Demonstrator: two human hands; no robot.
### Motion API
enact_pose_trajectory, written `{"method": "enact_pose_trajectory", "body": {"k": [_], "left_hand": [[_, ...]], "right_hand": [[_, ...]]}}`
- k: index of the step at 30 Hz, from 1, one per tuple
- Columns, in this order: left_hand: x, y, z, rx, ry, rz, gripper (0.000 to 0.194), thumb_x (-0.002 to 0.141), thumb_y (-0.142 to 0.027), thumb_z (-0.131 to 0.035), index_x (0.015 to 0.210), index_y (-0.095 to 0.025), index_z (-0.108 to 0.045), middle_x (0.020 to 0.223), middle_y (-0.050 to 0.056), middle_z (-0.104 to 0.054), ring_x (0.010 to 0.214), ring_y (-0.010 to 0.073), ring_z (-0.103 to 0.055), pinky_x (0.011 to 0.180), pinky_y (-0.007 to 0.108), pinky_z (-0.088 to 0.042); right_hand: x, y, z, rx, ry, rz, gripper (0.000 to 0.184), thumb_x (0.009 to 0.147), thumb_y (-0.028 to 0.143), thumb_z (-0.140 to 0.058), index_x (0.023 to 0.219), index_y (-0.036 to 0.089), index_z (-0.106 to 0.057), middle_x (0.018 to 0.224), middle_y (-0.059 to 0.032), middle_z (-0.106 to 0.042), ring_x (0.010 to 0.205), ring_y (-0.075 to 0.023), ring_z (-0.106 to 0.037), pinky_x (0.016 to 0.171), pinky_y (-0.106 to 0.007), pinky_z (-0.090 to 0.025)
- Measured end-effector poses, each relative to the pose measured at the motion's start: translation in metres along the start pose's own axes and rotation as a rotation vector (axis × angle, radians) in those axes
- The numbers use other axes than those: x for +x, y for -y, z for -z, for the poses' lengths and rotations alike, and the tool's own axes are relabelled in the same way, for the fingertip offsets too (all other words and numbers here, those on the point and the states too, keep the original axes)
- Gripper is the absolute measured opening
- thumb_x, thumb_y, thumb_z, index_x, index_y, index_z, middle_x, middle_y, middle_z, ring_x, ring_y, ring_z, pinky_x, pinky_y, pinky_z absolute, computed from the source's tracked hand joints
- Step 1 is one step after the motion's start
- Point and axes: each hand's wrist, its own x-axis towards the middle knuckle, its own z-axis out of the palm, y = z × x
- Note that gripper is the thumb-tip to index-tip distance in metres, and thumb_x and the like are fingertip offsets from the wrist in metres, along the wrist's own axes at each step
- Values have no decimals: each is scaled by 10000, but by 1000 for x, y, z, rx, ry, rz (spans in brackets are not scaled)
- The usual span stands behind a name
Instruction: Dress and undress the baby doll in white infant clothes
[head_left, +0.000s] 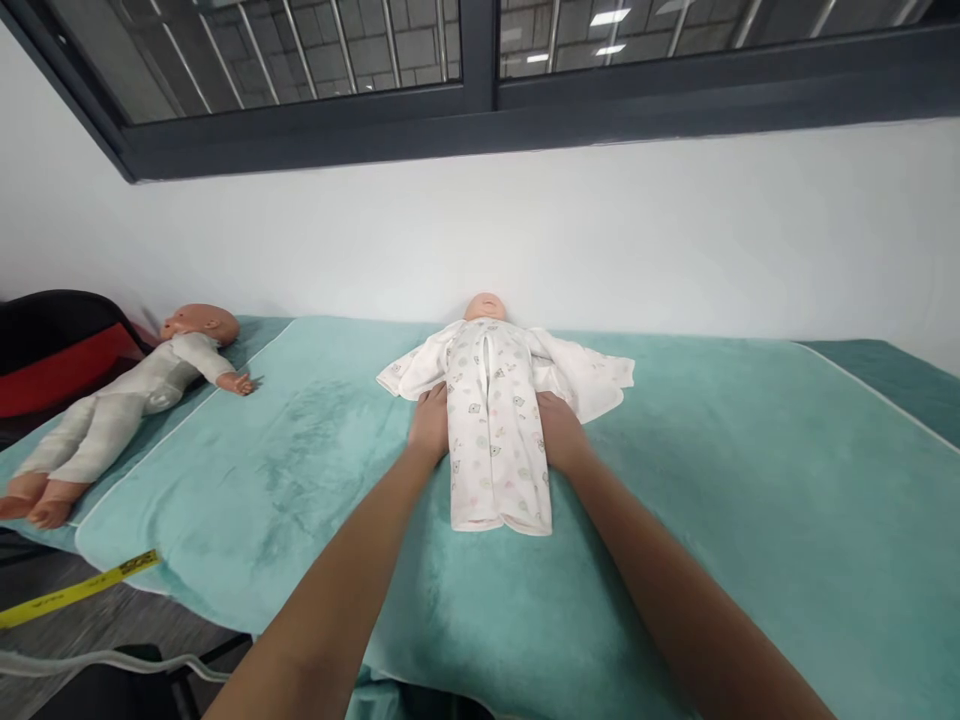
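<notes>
A baby doll lies on its back in the middle of the padded table, head toward the wall. Over its body is a white patterned baby gown, sleeves spread to both sides and hem pointing at me. My left hand rests against the gown's left edge, below that sleeve. On the opposite edge my right hand touches the gown below the other sleeve. The fingers of both hands are mostly tucked behind or under the fabric, so their grip is hidden. The doll's arms and legs are covered.
A second doll in white clothing lies at the left end of the teal table cover, beside a black and red chair. A yellow strip and a pale cable are at lower left. Behind stands a white wall under a window.
</notes>
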Motion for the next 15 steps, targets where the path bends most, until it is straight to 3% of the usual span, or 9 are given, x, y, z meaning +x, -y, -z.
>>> {"method": "enact_pose_trajectory", "body": {"k": [10, 15], "left_hand": [[-10, -6, 7, 58, -3, -2, 262, 922, -291, -481, 1113, -178, -621, 1120, 134, -639, 1105, 285, -540, 968, 403, -405], [-29, -2, 16, 84, -4, -47, 220, 905, -223, -489, 1053, -161, -640, 1112, 144, -623, 1071, 287, -539, 917, 409, -429]], "right_hand": [[-17, 10, 8, 20, 6, -28, 212, 904, 235, -519, 1001, 150, -687, 1016, -120, -653, 963, -245, -568, 817, -331, -449], [-24, 15, 11, 0, 14, -12, 161, 879, 216, -547, 907, 160, -696, 1032, -121, -645, 981, -250, -557, 803, -327, -450]]}}
